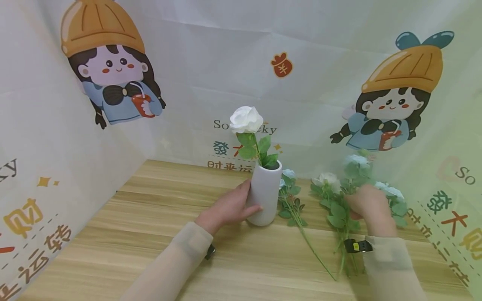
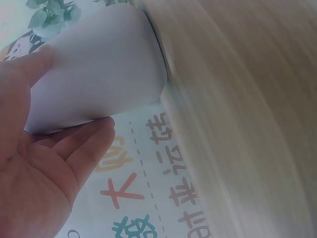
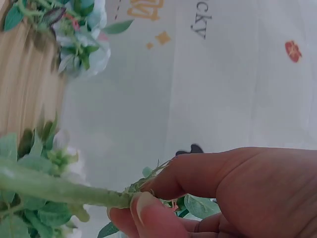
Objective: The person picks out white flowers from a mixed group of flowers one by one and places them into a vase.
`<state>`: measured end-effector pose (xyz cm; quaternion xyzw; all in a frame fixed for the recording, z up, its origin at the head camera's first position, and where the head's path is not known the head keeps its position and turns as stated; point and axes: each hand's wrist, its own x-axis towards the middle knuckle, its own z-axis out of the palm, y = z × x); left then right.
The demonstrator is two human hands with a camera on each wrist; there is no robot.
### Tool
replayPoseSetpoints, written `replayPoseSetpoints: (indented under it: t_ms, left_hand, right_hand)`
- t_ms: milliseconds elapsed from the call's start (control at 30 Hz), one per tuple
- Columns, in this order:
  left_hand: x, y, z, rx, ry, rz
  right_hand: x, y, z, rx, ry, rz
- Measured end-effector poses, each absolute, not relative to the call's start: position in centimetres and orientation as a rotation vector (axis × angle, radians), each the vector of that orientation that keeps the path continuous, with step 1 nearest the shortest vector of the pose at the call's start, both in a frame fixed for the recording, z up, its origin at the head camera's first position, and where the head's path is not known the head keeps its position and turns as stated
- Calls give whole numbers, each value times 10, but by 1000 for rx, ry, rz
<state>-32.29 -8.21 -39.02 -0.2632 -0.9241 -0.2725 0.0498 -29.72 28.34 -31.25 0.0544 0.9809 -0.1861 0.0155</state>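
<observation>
A white vase [image 1: 263, 196] stands upright on the wooden table, with one white rose [image 1: 246, 120] leaning out of its mouth. My left hand [image 1: 231, 207] holds the vase from its left side, thumb in front and fingers round the back, as the left wrist view also shows on the vase wall [image 2: 99, 69]. To the right, my right hand [image 1: 370, 207] pinches a green stem [image 3: 64, 191] between thumb and fingers. A pale blue flower [image 1: 357, 161] rises just above that hand, seemingly on the pinched stem. Beside it lies a white flower [image 1: 327, 182] with green leaves.
A blue flower sprig [image 1: 290, 190] lies right of the vase, its long stem [image 1: 316, 253] reaching toward the front. Another pale blue flower [image 1: 389, 190] lies beyond my right hand. Printed cloth [image 1: 226, 67] hangs behind the wooden table [image 1: 113, 234] and along its sides.
</observation>
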Motion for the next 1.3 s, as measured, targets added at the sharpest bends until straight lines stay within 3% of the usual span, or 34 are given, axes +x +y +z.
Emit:
replayPoseSetpoints:
  t_ms: [300,667,1300]
  left_hand:
    - [-323,-82,-388,-799,-2819,-821]
    - [-323,-83,-389,-807,-2814,-862]
    - [-324,-83,-390,-818,-2812,-841]
  right_hand:
    - [-298,255,-316,8,3110,-538]
    - [-313,215,-354,-143,3049,-625]
    - [-323,213,-385,-168,2988,-695]
